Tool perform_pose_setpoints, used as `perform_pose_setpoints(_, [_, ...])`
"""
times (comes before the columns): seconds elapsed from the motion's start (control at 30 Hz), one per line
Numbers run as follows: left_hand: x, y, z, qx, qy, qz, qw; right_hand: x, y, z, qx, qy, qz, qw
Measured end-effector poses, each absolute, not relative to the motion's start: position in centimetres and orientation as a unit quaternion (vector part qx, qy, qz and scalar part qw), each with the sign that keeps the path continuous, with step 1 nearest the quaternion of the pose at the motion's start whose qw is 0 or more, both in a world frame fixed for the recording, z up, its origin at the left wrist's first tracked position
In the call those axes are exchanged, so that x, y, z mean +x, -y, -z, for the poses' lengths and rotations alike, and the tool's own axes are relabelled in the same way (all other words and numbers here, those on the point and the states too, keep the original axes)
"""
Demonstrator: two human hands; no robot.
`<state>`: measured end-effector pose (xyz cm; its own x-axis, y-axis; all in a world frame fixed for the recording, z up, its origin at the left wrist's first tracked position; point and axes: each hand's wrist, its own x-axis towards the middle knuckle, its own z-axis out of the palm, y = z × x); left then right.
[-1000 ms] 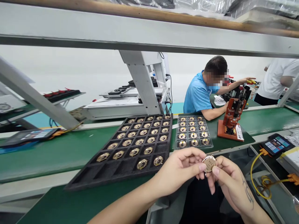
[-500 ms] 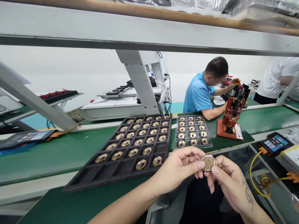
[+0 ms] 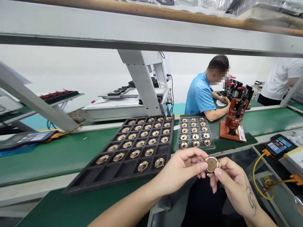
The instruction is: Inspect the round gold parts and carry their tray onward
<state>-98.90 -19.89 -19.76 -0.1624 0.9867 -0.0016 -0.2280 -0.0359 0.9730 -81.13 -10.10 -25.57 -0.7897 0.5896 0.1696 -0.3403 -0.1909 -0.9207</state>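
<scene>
Between my two hands is a round gold watch case (image 3: 212, 164), its flat, marked back facing me. My left hand (image 3: 187, 167) pinches its left edge with thumb and fingers. On the other edge, the thumb and fingertips of my right hand (image 3: 228, 179) close on it too. The case is held up in front of the bench edge. To the left lies a black compartment tray (image 3: 106, 173) with rows of gold ring-shaped watch parts (image 3: 143, 166). Right behind my hands, a clear plastic tray (image 3: 214, 147) carries more of these parts.
A red-brown hand press (image 3: 233, 119) stands on the green bench at right. Across it a co-worker in a blue shirt (image 3: 197, 94) leans over clamps. Right are a touchscreen device (image 3: 279, 145) and a yellow cable (image 3: 254, 170). A shelf beam (image 3: 151, 31) crosses overhead.
My hands and the watch case stay almost in place. The co-worker's raised hand has come down from the clamp to the table.
</scene>
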Motion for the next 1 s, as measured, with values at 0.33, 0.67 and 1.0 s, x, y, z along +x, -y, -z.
perform_pose_setpoints(0.33, [-98.9, 19.9, 19.8, 0.436, -0.479, -0.582, 0.491, -81.4, 9.7, 25.4, -0.131, 0.553, -0.760, 0.315])
perform_pose_setpoints(0.67, [-100.3, 20.8, 19.0, 0.687, -0.506, -0.450, 0.263, -81.4, 9.9, 25.0, -0.169, 0.437, -0.864, 0.185])
perform_pose_setpoints(1.0, [-109.7, 23.2, 19.2, 0.541, -0.732, -0.405, 0.085, -77.8, 7.2, 35.4, -0.220, 0.606, -0.757, 0.103])
